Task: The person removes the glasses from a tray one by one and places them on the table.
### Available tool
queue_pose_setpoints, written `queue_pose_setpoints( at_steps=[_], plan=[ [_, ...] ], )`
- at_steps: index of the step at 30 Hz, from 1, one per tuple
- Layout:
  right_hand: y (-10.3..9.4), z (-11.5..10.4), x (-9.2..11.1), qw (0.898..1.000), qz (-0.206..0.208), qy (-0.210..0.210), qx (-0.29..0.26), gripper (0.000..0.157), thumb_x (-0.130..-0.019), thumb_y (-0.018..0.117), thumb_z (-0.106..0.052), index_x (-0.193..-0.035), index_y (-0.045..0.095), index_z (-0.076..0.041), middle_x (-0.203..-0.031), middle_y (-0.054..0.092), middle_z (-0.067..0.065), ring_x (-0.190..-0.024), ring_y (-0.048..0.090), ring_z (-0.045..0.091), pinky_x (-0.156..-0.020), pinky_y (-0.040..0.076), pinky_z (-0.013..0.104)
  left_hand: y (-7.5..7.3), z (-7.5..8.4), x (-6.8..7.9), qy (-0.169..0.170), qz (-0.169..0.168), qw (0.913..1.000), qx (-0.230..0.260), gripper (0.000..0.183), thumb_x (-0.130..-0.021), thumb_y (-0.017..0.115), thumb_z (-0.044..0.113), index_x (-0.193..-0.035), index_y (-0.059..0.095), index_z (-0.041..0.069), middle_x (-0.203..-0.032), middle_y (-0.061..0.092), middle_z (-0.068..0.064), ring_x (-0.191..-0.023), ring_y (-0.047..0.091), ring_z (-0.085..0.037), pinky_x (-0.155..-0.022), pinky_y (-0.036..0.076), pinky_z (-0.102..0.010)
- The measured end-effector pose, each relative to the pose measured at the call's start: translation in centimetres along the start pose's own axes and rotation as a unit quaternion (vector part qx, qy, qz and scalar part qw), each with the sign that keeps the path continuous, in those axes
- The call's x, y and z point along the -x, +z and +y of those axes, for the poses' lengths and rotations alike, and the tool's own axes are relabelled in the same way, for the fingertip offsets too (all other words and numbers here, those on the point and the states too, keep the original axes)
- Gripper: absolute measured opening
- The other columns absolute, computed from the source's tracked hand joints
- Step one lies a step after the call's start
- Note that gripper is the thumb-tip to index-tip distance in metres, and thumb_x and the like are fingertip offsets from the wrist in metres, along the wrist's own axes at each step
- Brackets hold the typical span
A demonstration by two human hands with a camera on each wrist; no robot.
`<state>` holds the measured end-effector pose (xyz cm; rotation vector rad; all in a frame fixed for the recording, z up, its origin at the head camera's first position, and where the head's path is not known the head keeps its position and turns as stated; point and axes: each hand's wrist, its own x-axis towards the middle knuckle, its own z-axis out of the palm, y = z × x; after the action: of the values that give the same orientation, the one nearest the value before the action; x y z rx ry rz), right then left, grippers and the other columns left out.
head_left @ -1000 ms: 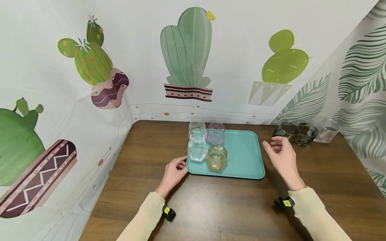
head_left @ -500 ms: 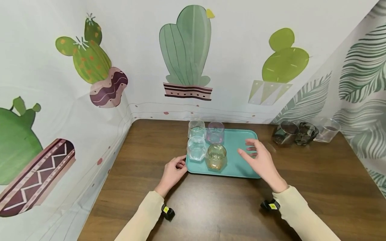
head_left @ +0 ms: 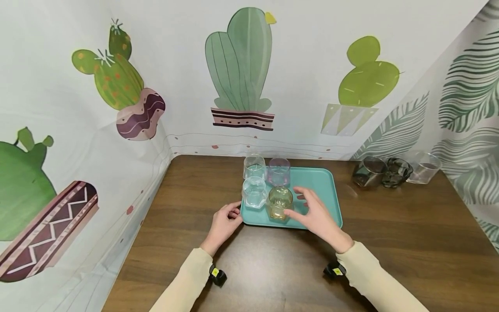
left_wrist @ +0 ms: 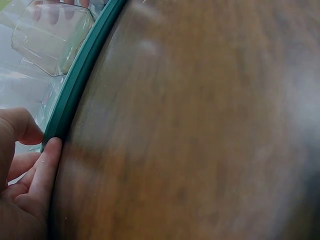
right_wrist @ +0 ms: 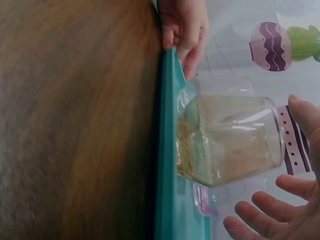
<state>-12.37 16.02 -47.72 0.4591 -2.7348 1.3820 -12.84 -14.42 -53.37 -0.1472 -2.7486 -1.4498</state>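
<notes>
On the turquoise tray [head_left: 312,177], an amber glass [head_left: 280,201] stands at the front, a pinkish-purple glass [head_left: 279,172] behind it. To their left are a clear glass [head_left: 254,196] and another clear glass [head_left: 254,167] further back. My left hand [head_left: 223,226] grips the tray's front left corner, thumb and fingers on the rim in the left wrist view. My right hand [head_left: 317,216] is over the tray, fingers and thumb spread at the right side of the amber glass. A gap shows between that hand and the amber glass [right_wrist: 230,142] in the right wrist view.
At the back right of the wooden table [head_left: 265,268] stand a dark glass [head_left: 368,173], a dark wavy glass [head_left: 396,173] and a clear glass [head_left: 423,168] in a row. A cloth with printed cacti [head_left: 245,60] hangs behind the table.
My right hand has moved left from beside the dark glasses, across the tray, to the amber glass. The left hand has stayed at the tray's corner.
</notes>
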Motion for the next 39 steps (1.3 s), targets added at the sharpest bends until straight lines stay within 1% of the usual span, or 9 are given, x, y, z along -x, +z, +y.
queue_pose_setpoints(
  at_steps=[3,6,10,14,17,21,27,32,39],
  plan=[
    [0.7,0.1,0.0,1.000,-0.012,-0.009,0.002,0.082,-0.086,0.086,-0.038,-0.150,0.047,-0.005,-0.142,0.055,0.017,-0.128,0.056,0.035,-0.101,0.052,0.052,0.0,0.0,0.0,0.002,0.002,1.0000,0.000,0.045,-0.084,0.068,0.003,-0.129,0.072,0.004,-0.096,0.069,-0.003,-0.086,0.067,-0.015,-0.079,0.056,-0.027],
    [1.2,0.1,-0.1,1.000,-0.018,-0.007,-0.004,0.087,-0.084,0.087,-0.041,-0.152,0.044,-0.007,-0.144,0.054,0.018,-0.128,0.055,0.035,-0.102,0.052,0.052,0.0,-0.1,0.0,0.005,0.005,1.0000,0.000,0.045,-0.084,0.068,0.002,-0.128,0.072,0.003,-0.095,0.069,-0.003,-0.085,0.067,-0.015,-0.078,0.056,-0.026],
    [1.8,0.3,-0.4,1.000,-0.024,0.008,-0.012,0.092,-0.084,0.087,-0.041,-0.155,0.040,-0.005,-0.147,0.051,0.021,-0.125,0.057,0.035,-0.101,0.052,0.052,0.1,-0.2,0.0,0.010,0.007,0.9999,-0.001,0.045,-0.083,0.069,0.002,-0.127,0.073,0.003,-0.094,0.069,-0.003,-0.084,0.067,-0.014,-0.078,0.056,-0.026],
    [2.2,0.4,-0.8,0.999,-0.031,0.022,-0.025,0.094,-0.086,0.086,-0.041,-0.156,0.037,-0.003,-0.151,0.047,0.022,-0.129,0.054,0.038,-0.102,0.051,0.054,0.1,-0.2,0.0,0.010,0.008,0.9999,-0.003,0.045,-0.083,0.069,0.002,-0.128,0.073,0.003,-0.095,0.069,-0.002,-0.084,0.067,-0.013,-0.078,0.056,-0.026],
    [2.5,0.7,-1.0,0.998,-0.032,0.031,-0.037,0.092,-0.087,0.084,-0.040,-0.157,0.036,-0.004,-0.152,0.046,0.022,-0.133,0.051,0.038,-0.104,0.049,0.055,0.1,-0.2,0.0,0.008,0.009,0.9999,-0.005,0.044,-0.084,0.069,0.003,-0.128,0.073,0.004,-0.095,0.069,-0.002,-0.084,0.067,-0.013,-0.078,0.056,-0.027],
    [2.7,1.2,-1.0,0.997,-0.032,0.036,-0.058,0.088,-0.087,0.084,-0.039,-0.155,0.038,-0.006,-0.148,0.048,0.020,-0.133,0.051,0.037,-0.104,0.049,0.057,0.2,-0.2,0.0,0.007,0.010,0.9999,-0.005,0.044,-0.084,0.068,0.003,-0.127,0.073,0.005,-0.095,0.069,-0.001,-0.085,0.067,-0.013,-0.078,0.056,-0.027],
    [2.7,1.4,-0.8,0.994,-0.031,0.030,-0.098,0.084,-0.088,0.085,-0.035,-0.153,0.039,-0.008,-0.145,0.051,0.019,-0.135,0.050,0.037,-0.104,0.049,0.060,0.2,-0.2,0.0,0.008,0.010,0.9999,-0.002,0.044,-0.084,0.068,0.003,-0.128,0.073,0.005,-0.095,0.069,-0.001,-0.085,0.068,-0.014,-0.078,0.056,-0.026],
    [2.2,1.5,-0.3,0.994,-0.031,0.029,-0.102,0.082,-0.088,0.084,-0.033,-0.153,0.040,-0.009,-0.143,0.053,0.018,-0.133,0.052,0.037,-0.102,0.049,0.063,0.2,-0.1,0.1,0.008,0.008,0.9999,-0.002,0.044,-0.085,0.068,0.003,-0.128,0.073,0.004,-0.095,0.069,-0.002,-0.085,0.067,-0.014,-0.078,0.056,-0.026],
    [1.4,2.0,0.6,0.995,-0.022,0.027,-0.093,0.079,-0.088,0.085,-0.030,-0.151,0.043,-0.009,-0.142,0.055,0.019,-0.131,0.054,0.037,-0.099,0.051,0.062,0.1,-0.1,0.1,0.008,0.009,0.9999,0.000,0.044,-0.084,0.068,0.003,-0.128,0.073,0.004,-0.095,0.069,-0.002,-0.085,0.068,-0.014,-0.078,0.056,-0.026]
  ],
)
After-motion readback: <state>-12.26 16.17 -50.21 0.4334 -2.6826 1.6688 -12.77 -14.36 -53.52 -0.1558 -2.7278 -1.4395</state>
